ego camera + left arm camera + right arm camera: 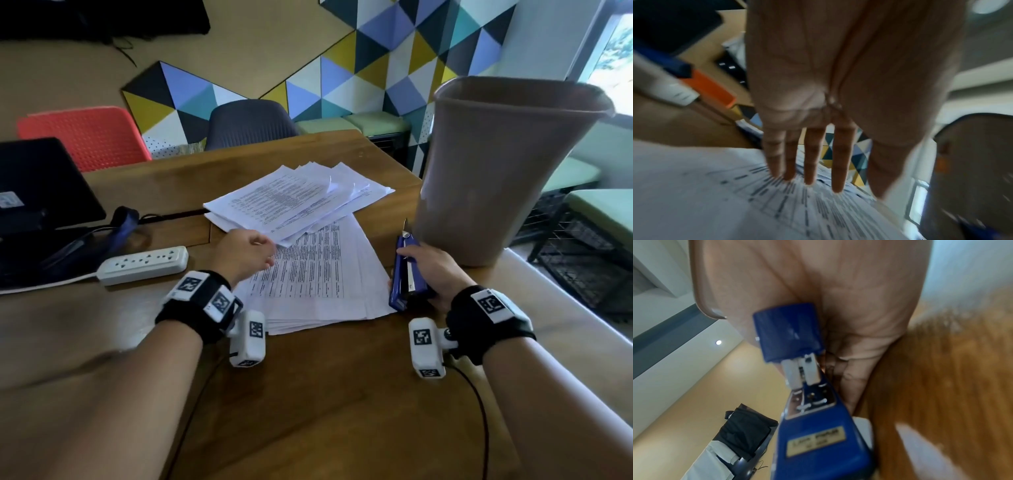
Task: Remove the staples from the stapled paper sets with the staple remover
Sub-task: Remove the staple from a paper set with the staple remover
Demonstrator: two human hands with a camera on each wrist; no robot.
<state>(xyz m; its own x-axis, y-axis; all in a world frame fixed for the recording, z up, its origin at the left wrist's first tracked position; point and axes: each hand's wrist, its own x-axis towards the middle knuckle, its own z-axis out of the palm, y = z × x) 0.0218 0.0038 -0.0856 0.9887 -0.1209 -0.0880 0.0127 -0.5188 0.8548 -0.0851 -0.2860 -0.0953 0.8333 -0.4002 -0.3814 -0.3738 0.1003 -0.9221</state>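
Note:
A stack of printed paper sets (315, 284) lies on the wooden table, with a fanned pile of more printed sheets (294, 198) behind it. My left hand (245, 255) hovers over the near stack's top left part; in the left wrist view its fingers (812, 164) are straight and spread above the print (777, 203), holding nothing. My right hand (431, 270) grips a blue staple remover (407, 274) at the stack's right edge, its metal tip pointing away from me. In the right wrist view the blue tool (813, 426) fills the palm, fingers curled round it.
A tall brown waste bin (503, 171) stands just behind the right hand. A white power strip (144, 264) and a black laptop (37, 192) with cables sit at the left. Red and grey chairs stand behind the table (308, 411).

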